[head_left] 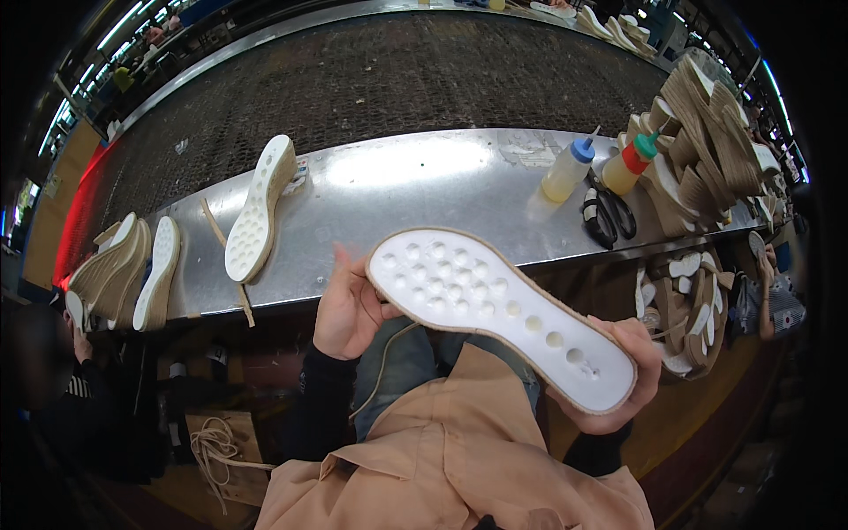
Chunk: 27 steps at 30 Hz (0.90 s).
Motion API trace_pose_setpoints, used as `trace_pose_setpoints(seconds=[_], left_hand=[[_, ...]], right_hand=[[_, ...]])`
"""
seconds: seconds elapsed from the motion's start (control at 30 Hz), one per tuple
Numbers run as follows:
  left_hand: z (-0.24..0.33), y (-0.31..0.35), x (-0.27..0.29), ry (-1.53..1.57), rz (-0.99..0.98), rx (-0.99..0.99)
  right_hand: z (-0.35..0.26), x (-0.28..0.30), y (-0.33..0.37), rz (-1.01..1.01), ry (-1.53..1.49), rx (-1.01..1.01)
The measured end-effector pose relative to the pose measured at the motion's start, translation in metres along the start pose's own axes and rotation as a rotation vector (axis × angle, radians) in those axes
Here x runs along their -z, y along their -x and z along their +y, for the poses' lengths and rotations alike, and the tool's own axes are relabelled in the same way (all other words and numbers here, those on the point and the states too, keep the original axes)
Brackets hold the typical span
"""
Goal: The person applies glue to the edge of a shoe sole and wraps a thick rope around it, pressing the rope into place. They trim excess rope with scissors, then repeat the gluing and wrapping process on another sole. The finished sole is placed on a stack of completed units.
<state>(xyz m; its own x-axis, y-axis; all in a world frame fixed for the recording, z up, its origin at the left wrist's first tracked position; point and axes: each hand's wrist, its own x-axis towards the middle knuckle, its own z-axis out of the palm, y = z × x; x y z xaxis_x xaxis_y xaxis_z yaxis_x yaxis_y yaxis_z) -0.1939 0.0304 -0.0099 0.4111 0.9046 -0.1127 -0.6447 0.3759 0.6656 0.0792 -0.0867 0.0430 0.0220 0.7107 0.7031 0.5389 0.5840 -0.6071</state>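
A wedge shoe sole (450, 287) is held over my lap, its white dimpled face turned up and its rim edged in tan. My right hand (632, 375) grips the narrower heel end, with fingers wrapped around its outer side. At the broad toe end, my left hand (347, 309) is against the rim; its palm shows, the thumb is raised and blurred, and some fingertips are hidden behind the edge. A thin cord (382, 371) hangs below the sole near my left hand; where its upper end goes is hidden.
On the metal bench edge (371, 190) stand a white-topped wedge sole (256, 212), more wedges (115, 265), a tan strip (225, 247), two squeeze bottles (570, 170) and black-handled scissors (608, 212). Wedges are piled right (698, 132). A dark mesh conveyor (353, 79) runs behind. Another person's hand (81, 343) shows left.
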Motion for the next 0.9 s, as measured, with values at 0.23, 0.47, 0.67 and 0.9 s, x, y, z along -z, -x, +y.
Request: trace_pose_setpoints(seconds=[0.23,0.47,0.67,0.9], left_hand=[[-0.017,0.0,0.0,-0.042,-0.009,-0.263],[-0.021,-0.005,0.003,-0.127,-0.004,-0.397],[-0.01,-0.012,0.002,0.27,-0.218,-0.178],[-0.002,-0.018,-0.002,0.068,-0.07,-0.166]], right_hand=[[-0.001,-0.006,0.002,-0.003,-0.009,-0.021],[-0.003,-0.008,0.002,0.019,-0.007,0.013],[0.007,-0.008,0.001,0.04,-0.047,0.04],[0.015,-0.01,0.002,0.066,-0.147,-0.039]])
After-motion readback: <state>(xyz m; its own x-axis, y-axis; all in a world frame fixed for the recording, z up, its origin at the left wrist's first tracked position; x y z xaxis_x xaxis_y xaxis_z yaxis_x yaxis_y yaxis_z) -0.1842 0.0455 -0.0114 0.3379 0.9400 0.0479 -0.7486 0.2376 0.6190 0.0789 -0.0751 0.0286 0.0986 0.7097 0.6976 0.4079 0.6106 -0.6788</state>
